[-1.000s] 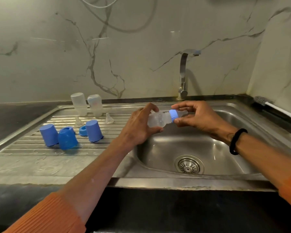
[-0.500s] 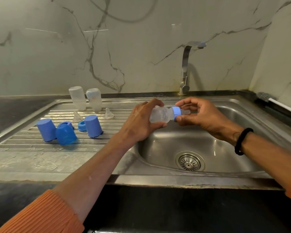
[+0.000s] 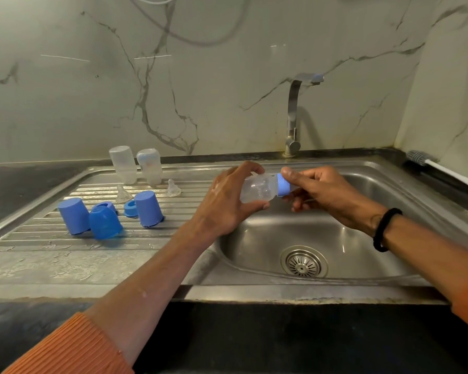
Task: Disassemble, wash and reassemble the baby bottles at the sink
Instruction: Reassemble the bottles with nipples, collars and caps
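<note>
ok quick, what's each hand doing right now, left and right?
Left hand: fingers curled round the clear bottle, holding it sideways over the sink.
Right hand: fingers gripping the bottle's blue collar.

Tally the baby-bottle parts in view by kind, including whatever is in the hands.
Clear bottles: 3
Blue caps: 3
Blue collar rings: 3
Clear teats, loose: 2
Total: 11

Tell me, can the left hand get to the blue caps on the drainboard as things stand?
Probably not yet: nothing lies between the left hand and the blue caps, but it grips the bottle.
</note>
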`<state>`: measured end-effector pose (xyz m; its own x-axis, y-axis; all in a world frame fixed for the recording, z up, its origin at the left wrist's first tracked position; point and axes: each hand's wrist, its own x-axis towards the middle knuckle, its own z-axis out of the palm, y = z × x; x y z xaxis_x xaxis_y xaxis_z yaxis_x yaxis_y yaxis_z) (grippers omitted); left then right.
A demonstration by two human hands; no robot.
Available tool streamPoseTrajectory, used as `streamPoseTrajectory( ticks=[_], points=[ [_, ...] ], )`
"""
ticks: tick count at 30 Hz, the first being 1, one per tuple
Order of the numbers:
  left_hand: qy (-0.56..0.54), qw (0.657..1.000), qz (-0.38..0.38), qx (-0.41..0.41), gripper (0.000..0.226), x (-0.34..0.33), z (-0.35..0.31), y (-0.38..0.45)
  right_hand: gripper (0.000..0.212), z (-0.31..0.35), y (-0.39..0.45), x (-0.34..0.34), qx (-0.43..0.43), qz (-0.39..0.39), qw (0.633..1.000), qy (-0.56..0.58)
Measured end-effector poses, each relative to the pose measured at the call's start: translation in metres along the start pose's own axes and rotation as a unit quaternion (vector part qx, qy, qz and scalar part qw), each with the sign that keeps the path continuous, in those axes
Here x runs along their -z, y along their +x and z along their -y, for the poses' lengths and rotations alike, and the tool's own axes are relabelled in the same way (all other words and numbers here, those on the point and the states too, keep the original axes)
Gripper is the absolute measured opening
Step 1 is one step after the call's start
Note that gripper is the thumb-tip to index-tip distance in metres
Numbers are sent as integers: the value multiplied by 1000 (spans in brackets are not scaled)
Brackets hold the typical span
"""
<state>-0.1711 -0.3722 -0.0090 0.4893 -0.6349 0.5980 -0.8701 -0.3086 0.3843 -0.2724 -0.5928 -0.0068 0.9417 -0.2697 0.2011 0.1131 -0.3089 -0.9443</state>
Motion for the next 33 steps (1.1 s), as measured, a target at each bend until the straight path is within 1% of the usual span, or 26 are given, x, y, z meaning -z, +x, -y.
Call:
streamPoseTrajectory(
  ticks=[4,8,10,12,14,15,17,19,21,23,25,28,31,33],
  points=[
    [14,1000,9,-24,60,0,-2,0,76,0,-1,-1,-30,-12,999,-19],
    [19,999,27,-32,65,-4,-4,-1,82,-1,-1,-4,-50,-19,998,-24],
    [20,997,46,-57,66,-6,-4,-3,84,-2,-2,-5,-58,-16,997,-49],
    [27,994,56,-85,60,-7,-4,-4,91,-5,-2,-4,-69,-9,993,-92],
    [35,993,59,-95,57,-8,-5,-4,100,-9,0,-3,-83,-1,989,-126],
    [37,993,60,-94,56,-8,-5,-4,100,-10,0,-4,-87,3,987,-133],
    [39,993,61,-89,55,-8,-4,-4,89,-8,2,-5,-84,6,990,-116],
    [34,994,63,-81,53,-7,-3,-3,72,-3,3,-3,-71,14,996,-45],
    [35,995,62,-68,52,-4,-1,-1,60,1,3,2,-35,33,999,24],
    [33,996,54,-59,52,-3,0,-1,56,5,0,6,1,50,998,41],
    [29,997,49,-59,52,-2,0,-1,52,6,-3,7,12,56,998,38],
    [36,996,51,-59,56,-2,0,-2,49,7,-5,6,9,46,999,26],
    [37,997,50,-39,66,-3,2,-2,48,7,-5,7,-4,35,999,8],
    [39,998,41,-38,68,-4,1,-2,51,7,-4,7,-6,31,1000,-1]
  ],
)
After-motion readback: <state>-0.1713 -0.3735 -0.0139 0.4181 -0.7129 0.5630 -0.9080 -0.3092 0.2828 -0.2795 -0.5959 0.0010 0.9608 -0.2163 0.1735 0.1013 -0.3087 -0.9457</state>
